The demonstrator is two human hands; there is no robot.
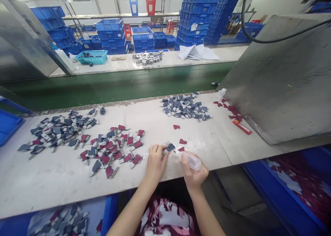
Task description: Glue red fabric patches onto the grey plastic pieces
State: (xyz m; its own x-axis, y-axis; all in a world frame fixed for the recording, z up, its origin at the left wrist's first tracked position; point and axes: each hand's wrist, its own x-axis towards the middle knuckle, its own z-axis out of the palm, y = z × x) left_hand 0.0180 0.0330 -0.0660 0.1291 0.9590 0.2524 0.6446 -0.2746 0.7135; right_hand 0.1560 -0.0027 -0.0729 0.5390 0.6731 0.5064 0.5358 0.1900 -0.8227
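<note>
Two-handed hold: pinches small angular part (170, 147), slate-blue with paler grey portion, in left hand (156, 160), just left of translucent bottle (192, 161); grips bottle in right hand (196, 172). Has loose maroon pieces (183, 141) just beyond bottle, maroon-and-grey parts (108, 148) well left of bottle.

Hands: two, left hand (156, 161) and right hand (196, 174). Clear bottle (192, 160) in the right hand: one. Blue-grey part (170, 147) at the left: one. Loose maroon pieces (176, 127) near the hands: three. Part heaps (184, 106) on the near worktop (144, 115): three, contents too crowded to count. Red-orange packet (242, 127): one. Teal basket (95, 60): one. Stools on rear shelf (103, 16): two, blue stool (133, 1) and red stool (150, 1).
</note>
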